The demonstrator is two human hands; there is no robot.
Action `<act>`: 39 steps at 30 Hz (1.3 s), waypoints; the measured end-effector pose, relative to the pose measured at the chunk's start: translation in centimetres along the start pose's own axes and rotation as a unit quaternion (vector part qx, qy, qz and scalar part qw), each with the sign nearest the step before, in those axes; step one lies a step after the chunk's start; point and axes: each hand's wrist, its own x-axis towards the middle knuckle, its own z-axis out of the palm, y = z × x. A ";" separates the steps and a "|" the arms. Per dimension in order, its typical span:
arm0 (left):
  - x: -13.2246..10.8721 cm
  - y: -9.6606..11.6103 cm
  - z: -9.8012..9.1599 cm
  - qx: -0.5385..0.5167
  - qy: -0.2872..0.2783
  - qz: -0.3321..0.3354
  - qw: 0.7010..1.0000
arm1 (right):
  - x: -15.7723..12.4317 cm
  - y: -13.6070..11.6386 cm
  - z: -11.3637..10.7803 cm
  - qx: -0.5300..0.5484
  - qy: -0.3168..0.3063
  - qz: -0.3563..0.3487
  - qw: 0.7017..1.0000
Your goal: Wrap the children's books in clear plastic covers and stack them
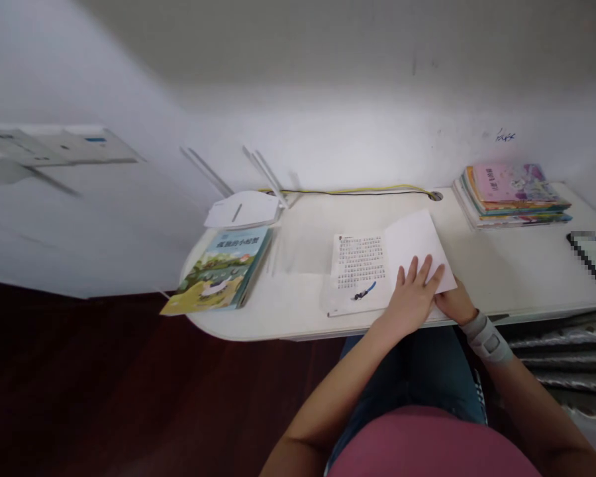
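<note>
An open book [360, 262] lies near the front edge of the white desk. Its left page has printed text and a small picture of a blue-tailed bird; the right side is a blank white page [410, 242], tilted up somewhat. My left hand [417, 295] rests on the lower part of this page with fingers spread. At the page's lower right corner, my right hand [455, 302] has its fingers curled in around the edge, partly hidden by the page and my left hand. A grey band wraps the right wrist.
A stack of picture books [226, 268] overhangs the desk's left end, before a white router [243, 209]. More stacked books [514, 192] and a phone-like object [593, 258] are at right. Cables [357, 191] run along the wall into a desk hole.
</note>
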 end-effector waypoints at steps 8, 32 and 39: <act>-1.5 -2.6 2.6 0.043 0.031 -0.005 0.999 | -2.2 -0.3 -1.6 -0.186 -0.053 -0.013 0.981; -1.5 -2.0 2.9 0.053 0.018 -0.050 0.997 | -3.6 0.3 -2.8 -0.135 -0.086 -0.023 0.987; -1.6 -0.7 3.0 0.061 0.014 -0.042 0.997 | -3.8 0.2 -2.7 -0.142 -0.085 -0.027 0.986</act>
